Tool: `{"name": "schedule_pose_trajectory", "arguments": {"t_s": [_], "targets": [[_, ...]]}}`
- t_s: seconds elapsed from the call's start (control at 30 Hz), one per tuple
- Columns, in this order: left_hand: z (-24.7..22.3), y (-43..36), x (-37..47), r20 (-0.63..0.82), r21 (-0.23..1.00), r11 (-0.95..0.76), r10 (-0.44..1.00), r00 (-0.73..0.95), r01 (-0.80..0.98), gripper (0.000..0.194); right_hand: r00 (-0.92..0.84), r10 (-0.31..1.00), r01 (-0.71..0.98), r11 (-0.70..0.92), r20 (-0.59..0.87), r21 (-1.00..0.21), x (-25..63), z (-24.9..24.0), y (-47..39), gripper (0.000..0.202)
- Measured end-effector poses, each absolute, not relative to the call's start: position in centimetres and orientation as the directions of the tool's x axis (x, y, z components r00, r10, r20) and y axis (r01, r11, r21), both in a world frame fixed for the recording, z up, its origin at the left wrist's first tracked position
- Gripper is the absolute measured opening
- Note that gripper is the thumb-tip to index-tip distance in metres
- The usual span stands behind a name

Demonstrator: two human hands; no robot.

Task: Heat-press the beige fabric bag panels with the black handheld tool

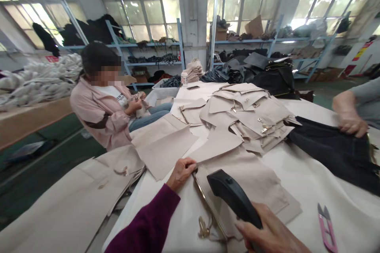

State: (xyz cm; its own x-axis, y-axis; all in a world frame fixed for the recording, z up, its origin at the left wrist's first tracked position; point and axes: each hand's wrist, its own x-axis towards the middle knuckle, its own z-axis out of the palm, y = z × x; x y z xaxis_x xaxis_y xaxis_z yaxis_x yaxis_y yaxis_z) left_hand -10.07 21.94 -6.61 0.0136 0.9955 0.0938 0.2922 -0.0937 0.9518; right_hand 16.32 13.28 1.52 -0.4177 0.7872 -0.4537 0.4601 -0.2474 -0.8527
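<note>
My left hand (pixel 183 172) pinches the corner of a beige fabric piece (pixel 246 178) with a gold zipper (pixel 204 197) along its near edge. My right hand (pixel 264 227) is wrapped round a black handheld tool (pixel 233 195), whose blunt angled head is over that piece; its exact kind I cannot tell. A gold zipper pull (pixel 203 227) lies on the white table cover beside the zipper. Just beyond my left hand another beige piece (pixel 219 140) overlaps the one I hold. Pink thread snips (pixel 326 227) rest on the table to the right.
Loose beige pieces (pixel 237 106) with gold hardware are heaped across the table. More beige fabric (pixel 74 189) lies at the left. A seated person (pixel 103 102) handles a small item there. At right, another person's hand (pixel 353 124) touches black fabric (pixel 320 142). Black bags (pixel 261 75) stand behind.
</note>
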Motion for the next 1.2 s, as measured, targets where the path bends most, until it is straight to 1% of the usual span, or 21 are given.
{"name": "schedule_pose_trajectory", "arguments": {"t_s": [0.07,0.13,0.2,0.3,0.43,0.53,0.63,0.7,0.77,0.87,0.93,1.07,1.13,1.2], "targets": [[-6.8,22.1,-10.1,-0.013,0.99,0.006,0.999,0.051,0.139,0.02,-0.457,0.766,0.443,-0.245,-0.452,-0.862,14.6,1.5,14.3,0.02],[-6.8,22.0,-10.0,-0.096,0.995,0.098,0.991,0.09,-0.014,0.023,-0.487,0.756,0.413,-0.243,-0.438,-0.878,13.2,1.3,14.8,0.021],[-6.7,21.8,-9.8,-0.142,0.975,0.159,0.983,0.115,-0.157,0.025,-0.491,0.762,0.392,-0.239,-0.422,-0.888,12.2,1.1,15.0,0.024],[-6.3,21.3,-9.6,-0.166,0.92,0.203,0.977,0.138,-0.334,0.029,-0.462,0.791,0.387,-0.226,-0.4,-0.894,10.8,1.5,14.9,0.025],[-6.0,20.8,-9.1,-0.174,0.845,0.249,0.965,0.196,-0.474,0.03,-0.334,0.856,0.41,-0.245,-0.394,-0.879,9.8,2.9,15.5,0.032],[-6.2,20.9,-8.8,-0.187,0.8,0.267,0.962,0.2,-0.537,0.026,-0.237,0.892,0.416,-0.264,-0.384,-0.87,10.5,4.2,15.7,0.035],[-6.7,21.0,-8.7,-0.203,0.771,0.278,0.96,0.193,-0.573,0.025,-0.202,0.906,0.436,-0.257,-0.372,-0.863,12.0,5.3,14.9,0.037],[-6.9,21.1,-8.7,-0.206,0.765,0.283,0.959,0.197,-0.578,0.025,-0.198,0.902,0.46,-0.26,-0.384,-0.849,12.7,5.4,13.9,0.038],[-7.0,21.1,-8.7,-0.201,0.773,0.281,0.959,0.201,-0.568,0.025,-0.24,0.885,0.467,-0.254,-0.398,-0.847,12.7,4.8,12.9,0.038],[-7.0,20.9,-8.7,-0.187,0.812,0.271,0.96,0.208,-0.518,0.026,-0.32,0.857,0.443,-0.243,-0.405,-0.863,11.7,3.3,12.3,0.034],[-6.9,20.7,-8.7,-0.173,0.853,0.254,0.962,0.212,-0.457,0.027,-0.324,0.858,0.424,-0.245,-0.399,-0.872,10.6,2.6,12.5,0.029],[-6.9,20.4,-8.4,-0.128,0.949,0.18,0.97,0.205,-0.258,0.027,-0.247,0.9,0.416,-0.237,-0.36,-0.878,10.0,2.6,12.9,0.024],[-6.8,20.3,-8.2,-0.1,0.987,0.121,0.977,0.19,-0.105,0.024,-0.218,0.92,0.417,-0.213,-0.325,-0.884,11.3,2.9,12.4,0.028],[-6.6,20.1,-7.8,-0.045,0.996,0.032,0.985,0.165,0.081,0.023,-0.23,0.931,0.414,-0.169,-0.282,-0.894,13.7,2.9,11.0,0.033]]}}
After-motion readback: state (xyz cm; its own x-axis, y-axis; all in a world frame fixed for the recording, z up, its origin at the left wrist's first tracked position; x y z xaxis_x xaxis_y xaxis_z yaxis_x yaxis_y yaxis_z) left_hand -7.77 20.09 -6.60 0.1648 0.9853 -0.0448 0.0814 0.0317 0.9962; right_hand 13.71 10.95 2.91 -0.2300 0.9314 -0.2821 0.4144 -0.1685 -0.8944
